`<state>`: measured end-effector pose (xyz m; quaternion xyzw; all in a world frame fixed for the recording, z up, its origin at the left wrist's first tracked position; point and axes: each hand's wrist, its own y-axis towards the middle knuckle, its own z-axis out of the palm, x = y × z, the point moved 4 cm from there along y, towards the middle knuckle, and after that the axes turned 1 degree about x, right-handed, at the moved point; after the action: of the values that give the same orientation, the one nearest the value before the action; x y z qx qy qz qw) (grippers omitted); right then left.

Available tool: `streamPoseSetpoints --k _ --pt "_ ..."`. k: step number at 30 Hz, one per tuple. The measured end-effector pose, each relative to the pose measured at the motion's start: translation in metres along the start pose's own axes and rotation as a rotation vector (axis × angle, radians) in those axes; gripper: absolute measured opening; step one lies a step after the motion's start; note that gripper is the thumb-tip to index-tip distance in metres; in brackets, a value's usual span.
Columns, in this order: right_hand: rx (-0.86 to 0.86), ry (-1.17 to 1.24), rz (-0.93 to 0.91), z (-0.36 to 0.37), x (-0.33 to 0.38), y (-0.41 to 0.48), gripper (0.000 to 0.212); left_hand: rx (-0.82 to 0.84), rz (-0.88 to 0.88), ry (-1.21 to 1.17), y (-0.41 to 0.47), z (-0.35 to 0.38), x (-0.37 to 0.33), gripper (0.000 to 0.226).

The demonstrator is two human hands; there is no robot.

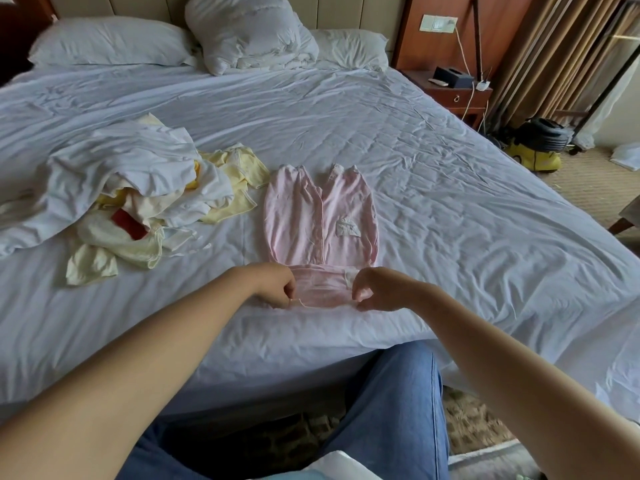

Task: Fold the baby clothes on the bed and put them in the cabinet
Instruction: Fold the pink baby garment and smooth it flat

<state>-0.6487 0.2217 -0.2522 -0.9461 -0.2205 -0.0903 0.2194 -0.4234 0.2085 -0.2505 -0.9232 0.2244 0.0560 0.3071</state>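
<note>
Both hands, left hand (277, 285) and right hand (377, 289), pinch the pink romper's (320, 216) near hem, folding begun; unfolded pile (138, 192) waits; cabinet unseen.

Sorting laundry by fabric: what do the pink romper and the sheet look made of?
The romper looks like a soft matte knit, likely cotton: it lies limp with gentle folds. The sheet looks like thin woven cloth, perhaps cotton or a blend: smooth, with fine sharp creases.
</note>
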Motion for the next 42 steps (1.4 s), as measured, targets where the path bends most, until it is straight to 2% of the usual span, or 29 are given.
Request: streamPoseSetpoints --k 9,12,16,19,24,34,42 --pt "0.063 -0.078 -0.014 0.009 0.008 -0.01 0.027 0.01 -0.012 0.018 -0.008 0.01 -0.002 0.023" --pt "-0.035 -0.022 0.016 -0.005 0.006 -0.004 0.023 -0.066 0.004 0.023 -0.002 0.002 -0.006 0.017" --pt "-0.201 0.025 0.031 -0.027 -0.003 0.008 0.022 -0.204 0.039 -0.038 0.014 -0.018 -0.012 0.02" --pt "-0.281 0.037 0.065 -0.046 -0.018 0.025 0.025 -0.292 0.049 -0.069 0.03 -0.041 -0.017 0.012" --pt "-0.356 0.068 0.137 -0.087 -0.05 0.063 0.031 -0.437 0.024 -0.13 0.073 -0.085 -0.013 0.022" --pt "-0.459 0.229 0.248 -0.146 -0.13 0.168 0.033 -0.57 -0.056 -0.248 0.199 -0.163 0.015 0.028" --pt "-0.512 0.268 0.313 -0.153 -0.178 0.257 0.044 -0.733 -0.156 -0.188 0.289 -0.197 0.035 0.044"
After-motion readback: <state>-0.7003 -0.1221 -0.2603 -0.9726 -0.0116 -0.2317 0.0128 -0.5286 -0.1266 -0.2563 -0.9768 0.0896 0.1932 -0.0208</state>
